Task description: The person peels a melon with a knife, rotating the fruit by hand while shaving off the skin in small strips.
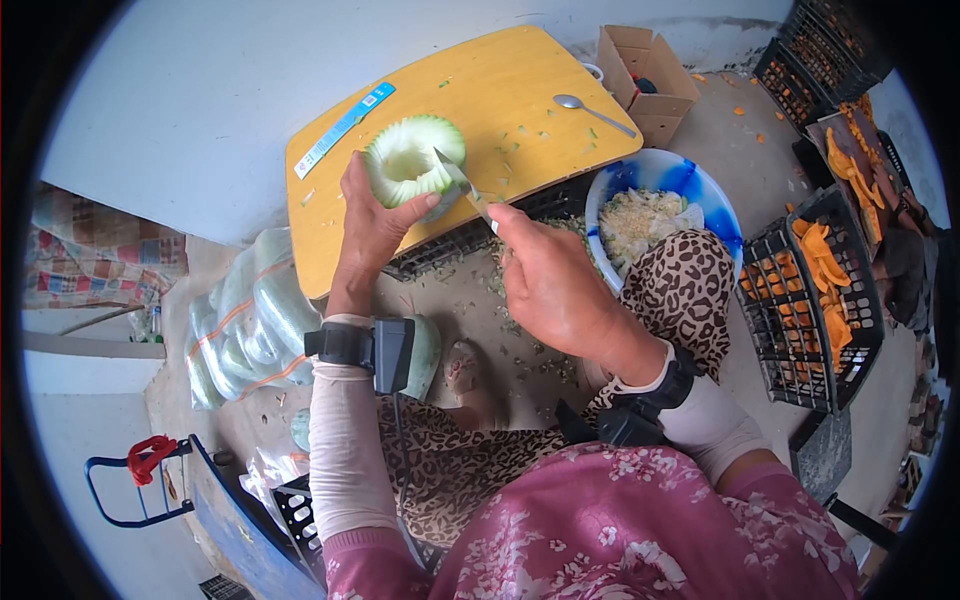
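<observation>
The right hand (550,285) is gripping a knife (465,187), its blade pointing up and left into the rim of the hollowed melon (405,155), which the nearer left hand (375,215) is cupping, fingers curled round its side, on the yellow board (500,100).

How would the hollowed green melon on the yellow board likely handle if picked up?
The melon looks scooped out, so probably light for its size. Its peeled, pale surface may be slippery in the grip of the left hand. Rounded, it could roll on the board when the knife in the right hand pushes it.
</observation>
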Available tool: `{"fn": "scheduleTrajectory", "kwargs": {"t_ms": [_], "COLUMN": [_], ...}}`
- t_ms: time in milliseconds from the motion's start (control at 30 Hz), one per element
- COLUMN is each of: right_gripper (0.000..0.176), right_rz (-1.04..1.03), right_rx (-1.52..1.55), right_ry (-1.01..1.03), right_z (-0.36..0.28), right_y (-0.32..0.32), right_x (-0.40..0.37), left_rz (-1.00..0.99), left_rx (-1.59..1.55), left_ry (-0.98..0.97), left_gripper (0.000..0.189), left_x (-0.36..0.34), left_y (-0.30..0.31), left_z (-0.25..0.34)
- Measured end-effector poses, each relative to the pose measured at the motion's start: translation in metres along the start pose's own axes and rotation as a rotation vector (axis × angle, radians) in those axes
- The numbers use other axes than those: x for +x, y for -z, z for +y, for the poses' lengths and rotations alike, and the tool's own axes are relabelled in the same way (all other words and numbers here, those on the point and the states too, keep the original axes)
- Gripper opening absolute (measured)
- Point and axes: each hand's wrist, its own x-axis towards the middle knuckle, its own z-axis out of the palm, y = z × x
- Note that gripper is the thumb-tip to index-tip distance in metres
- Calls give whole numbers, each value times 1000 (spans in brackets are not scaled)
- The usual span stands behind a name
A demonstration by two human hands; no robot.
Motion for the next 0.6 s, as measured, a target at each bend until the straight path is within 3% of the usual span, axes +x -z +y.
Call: {"fn": "scheduleTrajectory", "kwargs": {"t_ms": [167,600], "right_gripper": [43,34], "right_rz": [-55,2], "right_rx": [-173,-114], "right_ry": [-11,46], "right_z": [-16,8], "right_y": [-1,-25], "right_x": [15,41], "left_rz": [-10,38], "left_rx": [-31,14], "left_ry": [38,-11], "left_gripper": [95,95], "left_x": [2,2], "left_y": [1,2], "left_z": [-6,-14]}}
